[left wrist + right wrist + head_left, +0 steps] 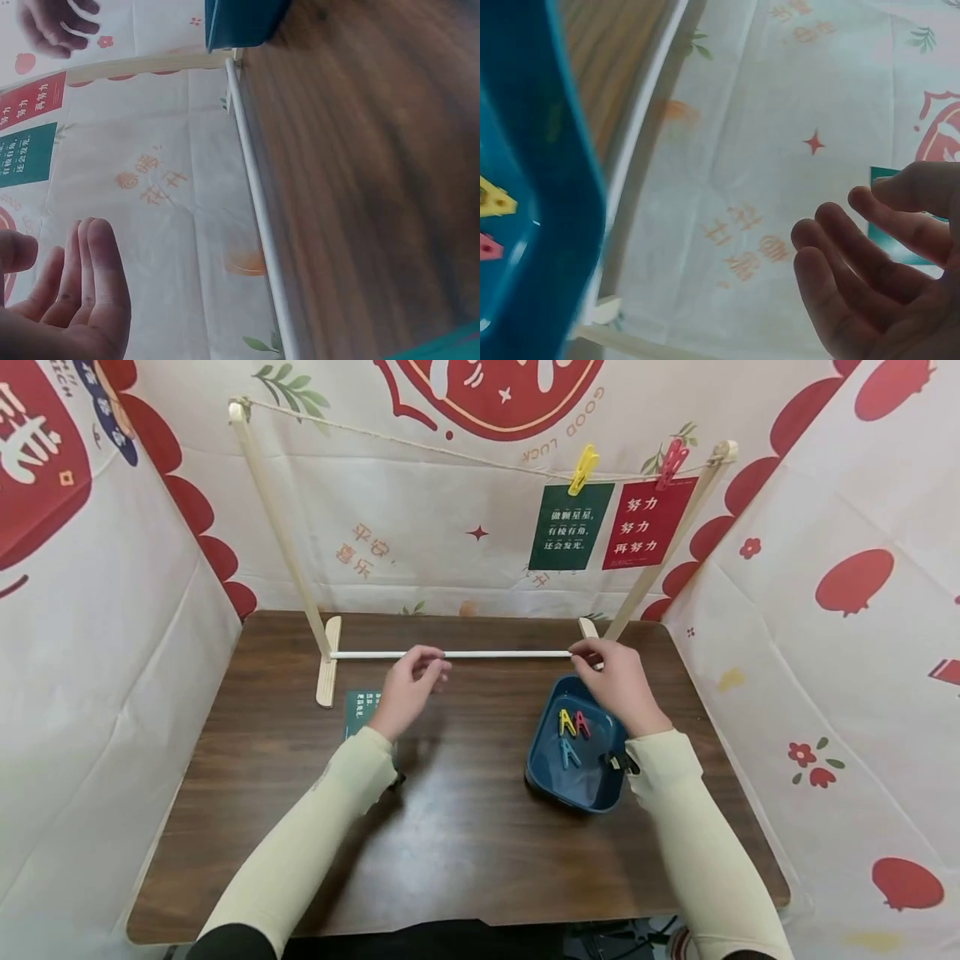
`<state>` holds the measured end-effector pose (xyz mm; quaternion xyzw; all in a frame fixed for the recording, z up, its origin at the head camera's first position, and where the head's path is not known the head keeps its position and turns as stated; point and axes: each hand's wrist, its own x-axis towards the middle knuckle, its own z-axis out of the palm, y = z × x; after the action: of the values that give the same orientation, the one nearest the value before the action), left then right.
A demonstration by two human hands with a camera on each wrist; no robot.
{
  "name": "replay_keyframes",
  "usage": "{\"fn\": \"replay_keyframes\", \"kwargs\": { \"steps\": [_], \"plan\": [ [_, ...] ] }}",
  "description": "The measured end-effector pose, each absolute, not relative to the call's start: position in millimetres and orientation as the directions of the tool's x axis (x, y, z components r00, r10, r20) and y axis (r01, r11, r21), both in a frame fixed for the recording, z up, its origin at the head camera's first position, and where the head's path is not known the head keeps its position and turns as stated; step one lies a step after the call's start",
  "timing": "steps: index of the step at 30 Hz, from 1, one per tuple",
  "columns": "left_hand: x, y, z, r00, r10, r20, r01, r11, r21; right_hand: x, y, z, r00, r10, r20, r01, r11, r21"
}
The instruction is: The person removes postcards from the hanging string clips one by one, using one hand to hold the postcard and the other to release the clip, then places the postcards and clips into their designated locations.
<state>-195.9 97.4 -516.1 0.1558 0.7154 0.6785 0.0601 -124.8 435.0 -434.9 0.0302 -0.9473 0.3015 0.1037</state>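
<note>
My left hand (407, 692) hovers over the table with its fingers loosely bent. The left wrist view shows nothing between its thumb and fingers (105, 270). Below its wrist, a green card (358, 710) lies partly hidden by the arm. My right hand (618, 681) is raised above the far right of a blue tray (537, 760), its fingers relaxed and holding nothing in the right wrist view. Inside the tray are a yellow clothespin (567, 723), a red clothespin (581, 724) and a blue clothespin (569, 754).
A wooden frame's left post (277, 527) and right post (667, 552) carry a string (420, 446). A yellow clothespin (582, 470) holds a green card (572, 527) there; a red clothespin (672, 463) holds a red card (648, 525). A white rod (502, 654) joins the bases.
</note>
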Motion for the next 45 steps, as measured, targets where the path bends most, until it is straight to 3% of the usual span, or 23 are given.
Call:
{"fn": "replay_keyframes", "kwargs": {
  "steps": [13,24,33,45],
  "plan": [
    [-240,144,-480,-0.94,0.308,0.151,0.157,-0.004,0.988,-158,428,-370,-0.961,0.002,0.275,-0.15,0.834,-0.53],
    [-259,176,-462,-0.934,0.313,0.173,0.179,-0.01,0.984,-185,419,-327,-0.925,0.096,0.368,-0.127,0.834,-0.537],
    [-265,200,-452,-0.932,0.333,0.141,0.143,-0.02,0.99,-196,417,-304,-0.885,0.18,0.43,-0.121,0.803,-0.584],
    [-272,212,-445,-0.934,0.336,0.121,0.115,-0.037,0.993,-206,417,-289,-0.875,0.183,0.449,-0.121,0.815,-0.567]
  ]
}}
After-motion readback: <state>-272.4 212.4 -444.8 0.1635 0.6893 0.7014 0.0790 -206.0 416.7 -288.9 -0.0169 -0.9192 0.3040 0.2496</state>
